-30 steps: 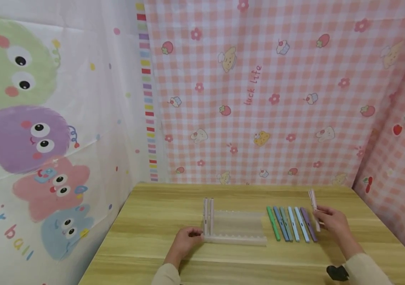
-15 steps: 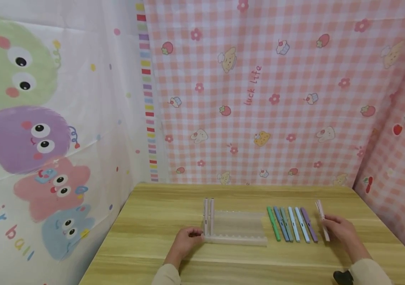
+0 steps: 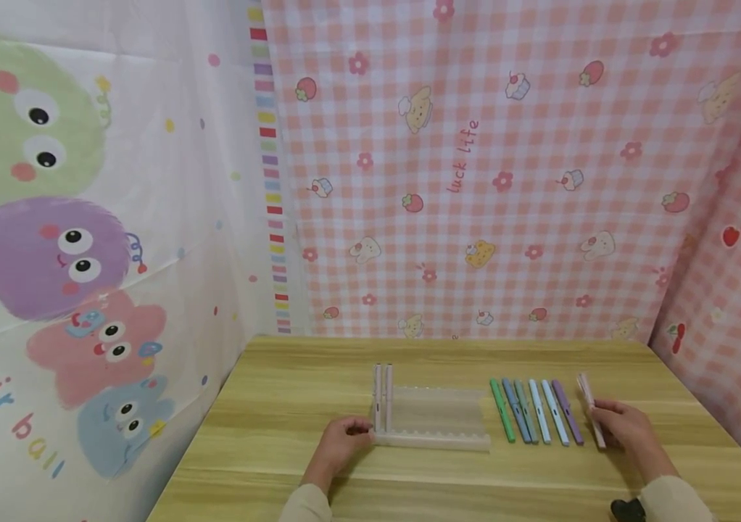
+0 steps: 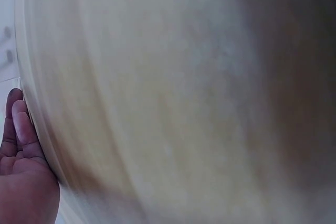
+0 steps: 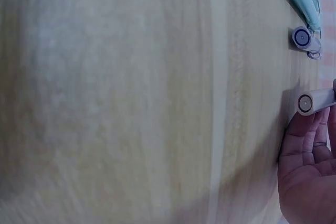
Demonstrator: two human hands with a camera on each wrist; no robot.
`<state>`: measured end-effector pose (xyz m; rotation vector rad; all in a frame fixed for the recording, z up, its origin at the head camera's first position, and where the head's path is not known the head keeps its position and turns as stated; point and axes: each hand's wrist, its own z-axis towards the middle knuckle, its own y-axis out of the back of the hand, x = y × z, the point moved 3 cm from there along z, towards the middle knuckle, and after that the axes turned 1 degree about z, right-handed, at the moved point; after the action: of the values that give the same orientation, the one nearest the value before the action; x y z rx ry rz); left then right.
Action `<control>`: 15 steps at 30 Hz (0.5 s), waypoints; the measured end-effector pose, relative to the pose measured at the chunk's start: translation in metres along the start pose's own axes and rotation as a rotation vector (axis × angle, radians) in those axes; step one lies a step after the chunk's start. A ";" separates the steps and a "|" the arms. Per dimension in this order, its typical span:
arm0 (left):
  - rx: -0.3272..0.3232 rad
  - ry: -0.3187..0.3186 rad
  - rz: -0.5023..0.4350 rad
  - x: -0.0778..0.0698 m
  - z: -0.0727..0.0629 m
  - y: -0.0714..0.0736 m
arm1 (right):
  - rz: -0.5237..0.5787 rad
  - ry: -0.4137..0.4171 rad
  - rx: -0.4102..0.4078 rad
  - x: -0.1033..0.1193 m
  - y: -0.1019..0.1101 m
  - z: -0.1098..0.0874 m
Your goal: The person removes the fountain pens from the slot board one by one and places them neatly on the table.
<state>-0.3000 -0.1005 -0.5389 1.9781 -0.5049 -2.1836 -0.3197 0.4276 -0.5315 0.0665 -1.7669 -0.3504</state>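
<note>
A clear pen rack (image 3: 432,441) with a notched front bar lies on the table. My left hand (image 3: 341,442) holds its front left corner between thumb and fingers. Two pale pinkish pens (image 3: 378,406) lie side by side across the rack's left end. To the right, my right hand (image 3: 628,429) grips a light pink pen (image 3: 586,391), which slants just above or on the table; I cannot tell whether it touches. In the right wrist view the round end of this pen (image 5: 317,101) sticks out over the fingers. The left wrist view shows only the left hand (image 4: 26,156) and blurred tabletop.
Between rack and right hand lies a row of several pens: green (image 3: 502,411), blue, grey-green, light blue ones and a purple pen (image 3: 568,413) nearest the hand. A black object (image 3: 628,510) shows by the right sleeve. Patterned cloths (image 3: 475,217) hang behind the wooden table (image 3: 266,464).
The right hand has moved right and slightly nearer with the pink pen, away from the purple pen. The left hand and the rack have stayed in place.
</note>
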 end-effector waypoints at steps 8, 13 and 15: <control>0.011 -0.040 -0.021 0.005 0.000 0.001 | -0.127 0.039 -0.015 0.002 -0.005 0.000; 0.017 -0.064 -0.018 0.004 -0.001 0.002 | -0.226 0.057 -0.030 0.001 -0.007 0.004; 0.015 -0.038 -0.017 0.003 0.000 0.002 | -0.259 0.068 -0.037 0.003 -0.009 0.004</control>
<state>-0.3004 -0.1036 -0.5411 1.9582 -0.5134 -2.2380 -0.3256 0.4188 -0.5322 0.2797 -1.6863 -0.5617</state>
